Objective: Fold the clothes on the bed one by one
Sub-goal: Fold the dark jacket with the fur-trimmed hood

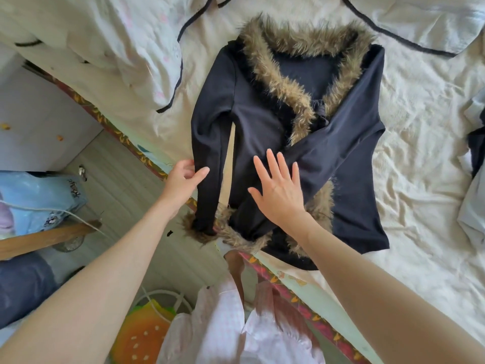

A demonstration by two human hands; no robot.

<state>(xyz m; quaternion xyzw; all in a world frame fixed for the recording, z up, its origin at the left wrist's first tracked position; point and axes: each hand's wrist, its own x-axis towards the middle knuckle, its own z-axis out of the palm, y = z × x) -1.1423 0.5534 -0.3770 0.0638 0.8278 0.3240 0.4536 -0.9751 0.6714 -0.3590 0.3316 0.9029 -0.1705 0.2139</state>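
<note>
A dark fur-trimmed cardigan (262, 122) lies flat at the near edge of the bed (420, 158). The left hand (183, 179) pinches its left sleeve; the right hand (278, 187) presses flat, fingers spread. Soft, limp knit, bulky fur; best gripped by the sleeves, I'd say.
</note>
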